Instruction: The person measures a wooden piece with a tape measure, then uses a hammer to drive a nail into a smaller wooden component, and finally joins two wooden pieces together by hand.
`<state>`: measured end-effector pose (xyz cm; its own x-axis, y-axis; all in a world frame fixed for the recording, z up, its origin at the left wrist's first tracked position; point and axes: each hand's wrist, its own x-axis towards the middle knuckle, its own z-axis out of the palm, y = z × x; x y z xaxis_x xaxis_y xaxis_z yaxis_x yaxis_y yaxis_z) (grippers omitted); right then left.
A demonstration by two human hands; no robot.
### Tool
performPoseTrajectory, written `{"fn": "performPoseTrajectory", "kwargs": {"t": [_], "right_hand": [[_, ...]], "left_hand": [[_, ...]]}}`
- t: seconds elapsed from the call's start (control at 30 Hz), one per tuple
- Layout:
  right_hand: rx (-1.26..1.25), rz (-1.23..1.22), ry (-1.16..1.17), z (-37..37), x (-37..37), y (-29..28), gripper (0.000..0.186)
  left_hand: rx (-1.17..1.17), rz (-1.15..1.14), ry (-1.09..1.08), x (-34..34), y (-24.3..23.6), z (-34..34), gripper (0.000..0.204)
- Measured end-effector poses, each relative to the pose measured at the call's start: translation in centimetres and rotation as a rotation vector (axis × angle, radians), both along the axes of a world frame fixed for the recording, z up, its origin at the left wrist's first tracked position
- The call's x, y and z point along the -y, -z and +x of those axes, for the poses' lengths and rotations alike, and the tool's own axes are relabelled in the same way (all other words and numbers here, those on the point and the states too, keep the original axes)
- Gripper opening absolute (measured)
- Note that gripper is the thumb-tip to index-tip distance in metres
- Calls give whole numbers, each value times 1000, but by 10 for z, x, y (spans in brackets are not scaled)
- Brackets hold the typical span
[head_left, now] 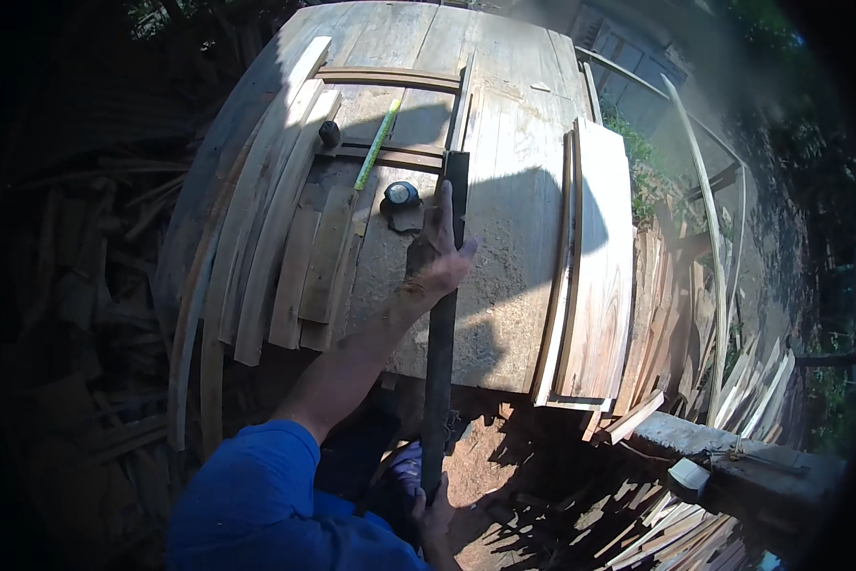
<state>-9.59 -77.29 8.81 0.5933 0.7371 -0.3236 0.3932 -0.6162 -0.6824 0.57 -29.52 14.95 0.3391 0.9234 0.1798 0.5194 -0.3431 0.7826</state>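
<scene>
The person's left hand [437,270] is clamping its grip around a dark bar [440,343], its thumb lying on the right side and one finger stretching along the surface toward the far end, while the right hand [433,514] is clasping the near end out beyond the near edge of the tabletop [513,276]. Because so much of the bar is overhanging that edge, its near part is probably depending on the right grip, and a slip there could be sending that end down toward the ground. If the left grip were loosening instead, the bar could be swinging toward the left edge and knocking the round dark object with a pale face [401,193], which is sitting just beside it. The far end is reaching a slim wooden strip [462,105], so a careless push could be nudging that strip out of line; whether the two are touching, the view is not showing clearly. Rough edges could also be scraping the bare palms if the bar were sliding through them. As for its place, the bar is passing through the left grip, running ahead of it toward the far edge and behind it to the right grip, and it is lying between the pale planks [280,214] along the left edge and the wide board [602,276] along the right edge
</scene>
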Motion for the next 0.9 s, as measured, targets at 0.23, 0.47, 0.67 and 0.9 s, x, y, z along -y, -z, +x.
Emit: {"fn": "performPoseTrajectory", "kwargs": {"t": [0.23,0.47,0.67,0.9], "right_hand": [[13,751,-451,44,-222,-37,44],[133,573,-372,117,-591,-19,34],[474,258,-592,123,-716,56,46],[713,-33,-611,158,-770,108,32]], "left_hand": [[1086,-391,174,-118,-174,-249,47],[845,-407,212,-52,-214,-376,61],[754,-622,-120,59,-187,-431,49],[854,-871,-251,106,-154,-450,49]]}}
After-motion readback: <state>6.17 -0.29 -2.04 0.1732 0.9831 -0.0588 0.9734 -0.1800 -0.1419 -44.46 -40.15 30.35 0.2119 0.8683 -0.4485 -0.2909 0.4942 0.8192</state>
